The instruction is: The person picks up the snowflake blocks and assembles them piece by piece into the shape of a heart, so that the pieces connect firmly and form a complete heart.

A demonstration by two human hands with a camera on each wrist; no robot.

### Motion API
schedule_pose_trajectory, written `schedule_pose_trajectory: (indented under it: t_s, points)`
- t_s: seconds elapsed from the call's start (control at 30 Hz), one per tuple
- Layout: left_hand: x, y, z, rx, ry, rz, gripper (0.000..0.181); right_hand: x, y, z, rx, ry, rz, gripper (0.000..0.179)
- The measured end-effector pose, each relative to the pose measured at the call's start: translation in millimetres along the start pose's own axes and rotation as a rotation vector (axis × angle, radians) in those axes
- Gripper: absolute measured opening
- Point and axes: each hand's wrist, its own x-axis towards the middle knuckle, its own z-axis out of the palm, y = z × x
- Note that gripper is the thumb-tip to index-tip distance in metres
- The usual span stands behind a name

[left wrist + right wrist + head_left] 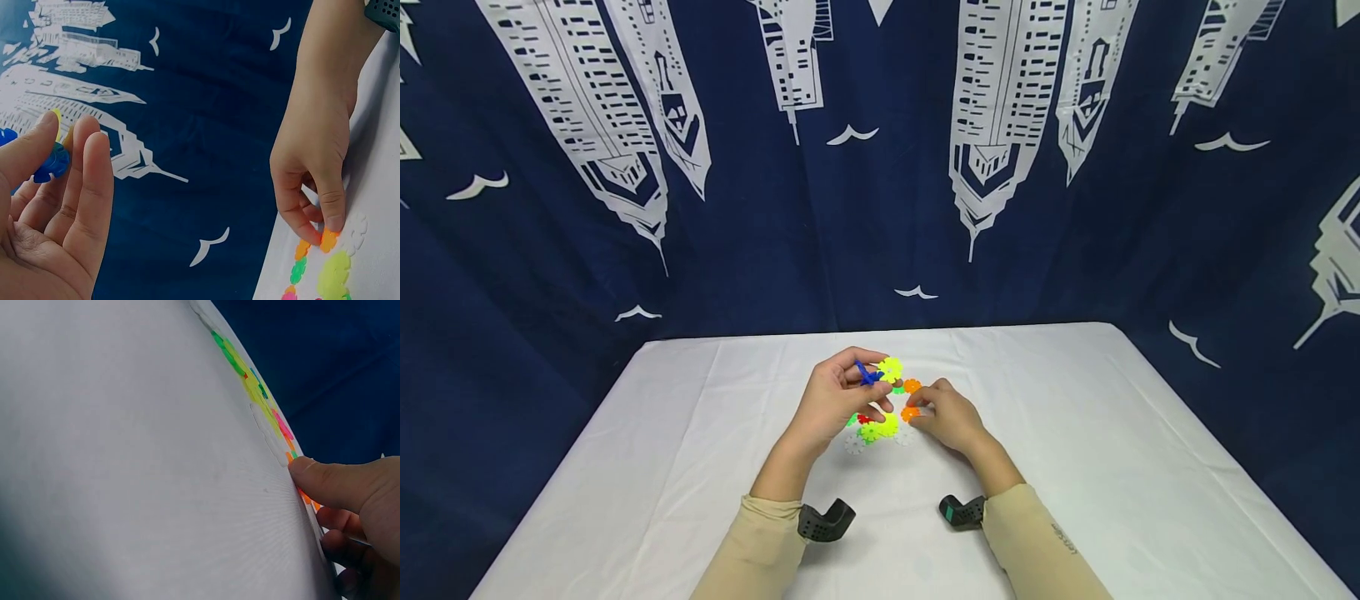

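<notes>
- Left fingers: the thumb and forefinger of the left hand (838, 393) are clamped on a joined piece, a blue part (867, 375) with a yellow disc (891, 369); the other fingers are loosely bent, slightly apart.
- That piece is held up in front of the person, above the table; the yellow disc faces the head camera, on the right of the blue part.
- Right fingers: the thumb and forefinger of the right hand (953, 418) pinch an orange disc (910, 413) low at the pile's right edge; whether it has left the cloth, I cannot tell.
- Just beyond the pinched one lies a second orange disc (912, 386), with a green disc (898, 390) beside it.
- Between the hands, on the cloth, are a flat yellow-green disc (888, 426), a lime disc (869, 432) touching it on the left, and a bit of red (863, 418) behind them.
- Nearer the person lie two clear discs, one left (854, 443) and one right (904, 435).
- A pink disc (289, 294) shows at the bottom of the left wrist view.
- Farther out: black wrist cameras (826, 521), tan sleeves (1037, 542), white cloth (1112, 467), and a navy curtain (865, 225) printed with white buildings and birds.
</notes>
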Motion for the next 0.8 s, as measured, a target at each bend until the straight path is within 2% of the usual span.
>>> schedule_pose_trajectory:
  t_s: [0.17,0.27,0.4,0.53,0.67,0.8]
  points:
    - [-0.1,0.4,0.1,0.026,0.002,0.008,0.039,-0.4,-1.8,-1.1,0.002,-0.003,0.007,0.027]
    - [0.0,0.8,0.3,0.055,-0.005,0.018,0.038,-0.4,-2.1,-3.7,0.052,-0.019,-0.003,0.030]
    - [-0.7,1.8,0.5,0.097,-0.018,0.030,0.039,0.2,-1.2,-7.1,0.153,-0.023,-0.036,0.025]
    - [-1.3,2.0,-0.1,0.115,-0.023,0.035,0.039,1.5,1.2,-10.8,0.239,0.022,-0.078,0.015]
    - [-1.2,1.7,-0.7,0.109,-0.017,0.028,0.037,0.8,-2.5,-22.1,0.377,0.049,-0.071,0.007]
    - [-0.6,1.5,-0.5,0.103,-0.006,0.021,0.036,-2.0,-10.8,-37.3,0.534,0.077,-0.056,0.012]
